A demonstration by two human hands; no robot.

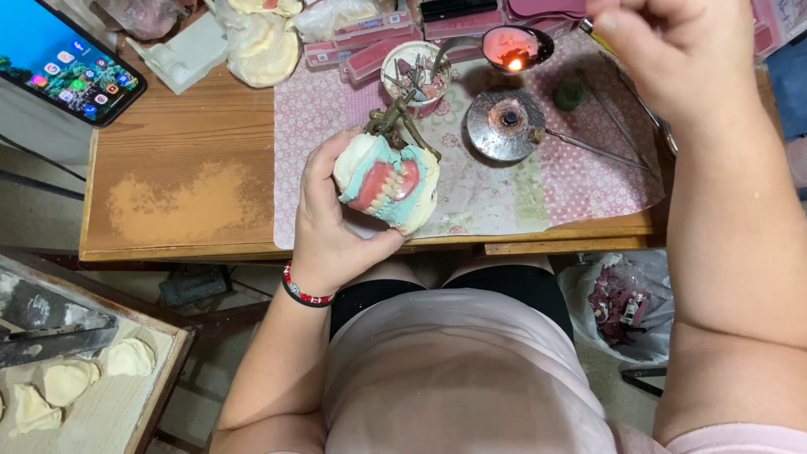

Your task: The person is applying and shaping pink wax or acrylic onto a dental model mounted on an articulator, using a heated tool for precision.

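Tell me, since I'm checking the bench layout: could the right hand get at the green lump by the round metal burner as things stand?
Probably yes. The right hand is raised just beyond the green lump, with only thin metal tools lying beside it. The spoon's flame burns close by, so care is needed.

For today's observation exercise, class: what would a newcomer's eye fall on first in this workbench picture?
First, the denture model, pink gums and white teeth on plaster casts in a metal frame, gripped by the left hand at the table's front edge. Next, the small flame glowing in a spoon at the back, beside the raised right hand. A lit phone lies at the far left.
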